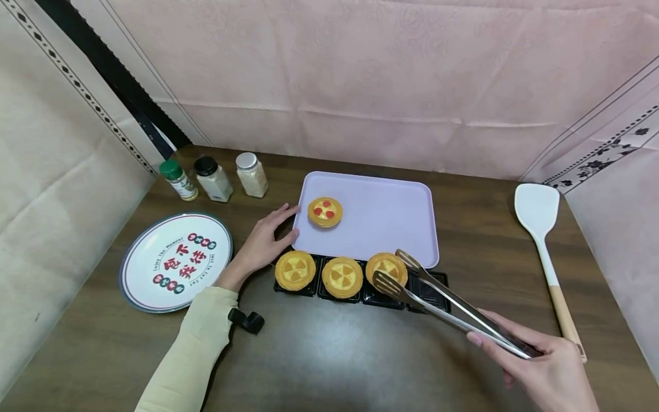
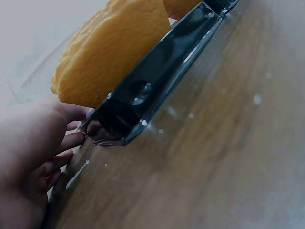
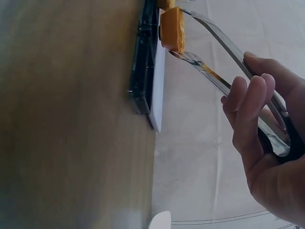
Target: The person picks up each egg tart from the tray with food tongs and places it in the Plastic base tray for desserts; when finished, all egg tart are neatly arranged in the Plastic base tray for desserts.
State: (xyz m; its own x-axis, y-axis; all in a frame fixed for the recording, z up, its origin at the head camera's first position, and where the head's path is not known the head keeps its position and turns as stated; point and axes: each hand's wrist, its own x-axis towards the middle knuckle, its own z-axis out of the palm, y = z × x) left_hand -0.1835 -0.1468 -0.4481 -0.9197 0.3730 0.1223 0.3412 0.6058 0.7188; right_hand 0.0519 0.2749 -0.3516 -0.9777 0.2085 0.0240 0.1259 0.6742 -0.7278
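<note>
Pink cloth (image 1: 360, 80) hangs like a wall behind the purple tray (image 1: 391, 212). A brown wooden table (image 1: 319, 366) is under the purple tray and spreads out around it. The purple tray lies flat. To its left is a round white plate (image 1: 146, 260) with red writing. Well to its right lies a white spatula (image 1: 543, 254) with a wooden handle. Along its front edge sits a long black holder (image 1: 428, 294) with cups.

Shiny tongs (image 1: 453, 320) reach toward the purple tray from its front right. The right hand (image 1: 548, 365) is out there too, pinching the tongs with its thumb and curled fingers. The left hand (image 1: 261, 245) is at the purple tray's left edge, its fingers a bit spread; I cannot tell if they push.

Behind and left of the purple tray stand a silver-lid jar (image 1: 252, 176), a black-lid jar (image 1: 214, 182) and a green-lid jar (image 1: 179, 182).

A red-dotted tart (image 1: 325, 212) sits on the purple tray's left part. In front of the purple tray, the holder has a left tart (image 1: 295, 270) and a middle tart (image 1: 342, 277). The right tart (image 1: 386, 266) is between the tongs' tips, over the holder; I cannot tell if it is lifted.
</note>
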